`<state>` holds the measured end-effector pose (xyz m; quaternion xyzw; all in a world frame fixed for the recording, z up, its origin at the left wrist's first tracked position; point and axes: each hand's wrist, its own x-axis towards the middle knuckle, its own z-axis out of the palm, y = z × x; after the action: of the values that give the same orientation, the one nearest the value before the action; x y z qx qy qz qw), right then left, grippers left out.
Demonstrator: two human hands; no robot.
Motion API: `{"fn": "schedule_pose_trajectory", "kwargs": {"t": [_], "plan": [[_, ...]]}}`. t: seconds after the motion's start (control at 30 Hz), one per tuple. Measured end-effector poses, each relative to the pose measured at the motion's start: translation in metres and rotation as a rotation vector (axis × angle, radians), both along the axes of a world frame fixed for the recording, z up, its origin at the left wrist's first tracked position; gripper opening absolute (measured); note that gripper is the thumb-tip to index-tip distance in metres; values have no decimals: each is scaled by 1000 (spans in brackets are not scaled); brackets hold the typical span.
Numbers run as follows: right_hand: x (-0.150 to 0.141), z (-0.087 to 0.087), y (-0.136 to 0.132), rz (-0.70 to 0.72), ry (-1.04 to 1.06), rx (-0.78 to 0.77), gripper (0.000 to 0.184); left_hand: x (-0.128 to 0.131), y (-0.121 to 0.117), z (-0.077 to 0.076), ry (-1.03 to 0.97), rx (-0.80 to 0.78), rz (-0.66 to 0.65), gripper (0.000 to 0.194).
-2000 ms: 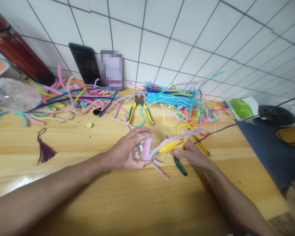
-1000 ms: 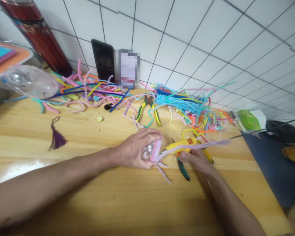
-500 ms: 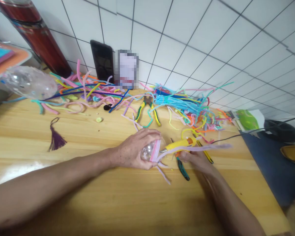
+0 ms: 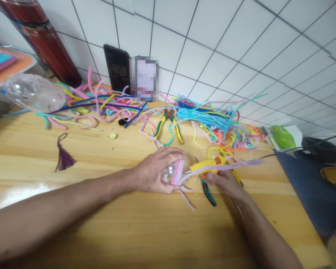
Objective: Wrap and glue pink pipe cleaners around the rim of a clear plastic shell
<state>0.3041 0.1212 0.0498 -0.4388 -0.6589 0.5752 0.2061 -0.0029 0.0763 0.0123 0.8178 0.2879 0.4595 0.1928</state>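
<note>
My left hand (image 4: 158,170) is closed around a clear plastic bottle (image 4: 168,173) lying on its side, its end towards the right. Pink and lilac pipe cleaners (image 4: 178,172) wrap that end, and a long lilac strand (image 4: 226,166) runs off to the right. In my right hand (image 4: 220,180) is a yellow hot glue gun (image 4: 205,165), its metal nozzle close to the wrapped end; whether it touches I cannot tell. Under the glue gun lies a tool with a dark green handle (image 4: 208,193), partly hidden.
Pliers (image 4: 168,125) lie beyond my hands, between heaps of coloured pipe cleaners (image 4: 201,116). A purple tassel (image 4: 64,155) rests at left, a second plastic bottle (image 4: 35,92) behind it. A phone (image 4: 118,69) leans on the tiled wall near a red flask (image 4: 49,45). A black cord (image 4: 291,147) crosses the right.
Very little differs. The glue gun's nozzle has shifted slightly right, a touch away from the wrapped end. My left hand keeps its hold on the bottle.
</note>
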Motion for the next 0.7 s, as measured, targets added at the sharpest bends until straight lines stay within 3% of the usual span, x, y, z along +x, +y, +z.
{"fn": "schedule_pose_trajectory", "kwargs": {"t": [0.27, 0.43, 0.7], "plan": [[7, -3, 2, -14, 14, -25, 57, 1, 0, -3, -12, 6, 12, 82], [-3, 3, -1, -14, 10, 23, 57, 1, 0, -3, -13, -5, 9, 82], [6, -1, 2, -22, 32, 60, 52, 1, -1, -4, -8, -21, 18, 84]]}}
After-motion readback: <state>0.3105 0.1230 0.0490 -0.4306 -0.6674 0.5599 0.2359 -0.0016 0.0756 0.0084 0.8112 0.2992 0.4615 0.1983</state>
